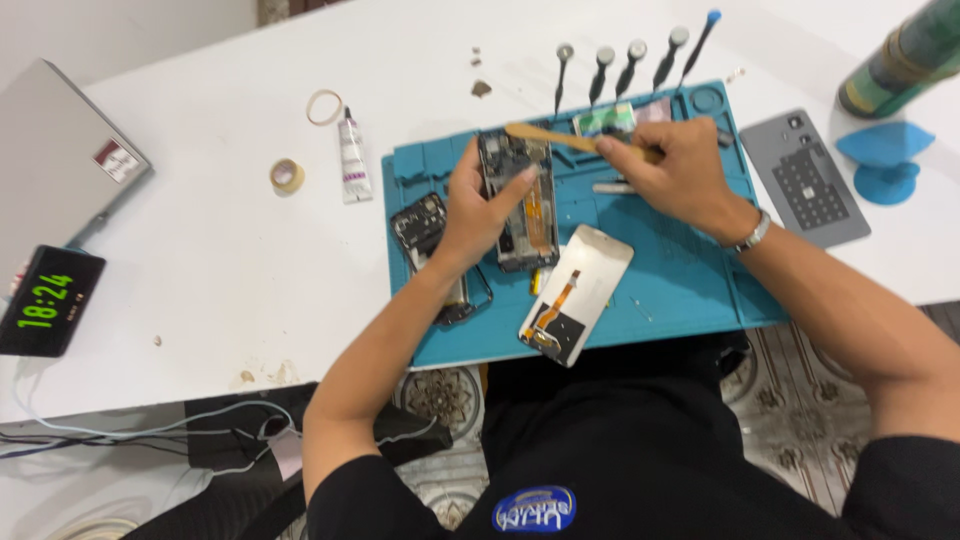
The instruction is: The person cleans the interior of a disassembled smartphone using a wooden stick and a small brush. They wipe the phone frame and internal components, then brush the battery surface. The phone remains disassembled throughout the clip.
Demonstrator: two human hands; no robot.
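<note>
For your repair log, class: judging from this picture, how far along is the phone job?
Done: the phone is opened, with its screen panel and another inner frame lying apart on the blue mat. In hand: the left hand steadies the opened phone body while the right hand works a brush over it. Left: the parts lie unassembled, and the screwdrivers stand unused.

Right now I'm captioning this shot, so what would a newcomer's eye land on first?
The teal work mat at centre, where the left hand steadies an opened phone and the right hand works a wooden stick at its top. Below lies a detached screen panel; screwdrivers line the mat's far edge.
</note>
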